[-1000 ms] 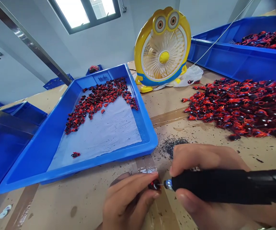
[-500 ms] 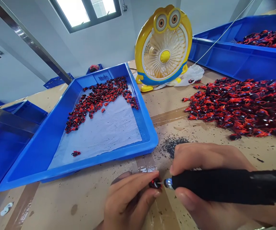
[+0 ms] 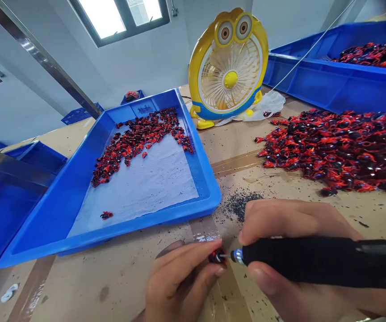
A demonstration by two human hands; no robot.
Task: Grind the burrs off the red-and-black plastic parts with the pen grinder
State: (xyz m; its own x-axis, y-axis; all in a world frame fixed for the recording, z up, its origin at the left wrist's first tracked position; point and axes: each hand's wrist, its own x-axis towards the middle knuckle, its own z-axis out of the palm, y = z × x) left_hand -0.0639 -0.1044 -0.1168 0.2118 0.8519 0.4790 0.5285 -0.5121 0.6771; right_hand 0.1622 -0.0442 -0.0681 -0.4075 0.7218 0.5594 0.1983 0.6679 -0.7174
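Between its thumb and fingers, my left hand (image 3: 181, 279) pinches a small black and red part (image 3: 216, 256), mostly hidden by the fingertips. My right hand (image 3: 290, 223) is wrapped round a black pen-shaped rotary tool (image 3: 307, 261), lying roughly level. The tool's shiny collar ends in a thin metal bit (image 3: 227, 256) that points left, its tip at the end of the small part. Whether the tip is inside the part or only touching it, I cannot tell. Black shavings (image 3: 241, 205) lie on the table just beyond my hands.
A blue tray (image 3: 209, 192) lined with white sheet holds many red and black parts (image 3: 139, 136). More parts lie in a heap (image 3: 340, 150) at right, before another blue bin (image 3: 330, 82). A yellow fan (image 3: 230, 80) stands behind. A metal post (image 3: 45, 58) rises at left.
My right hand and the tool have shifted slightly right, so more of the thin bit shows between collar and part. My left hand stays nearly where it was.
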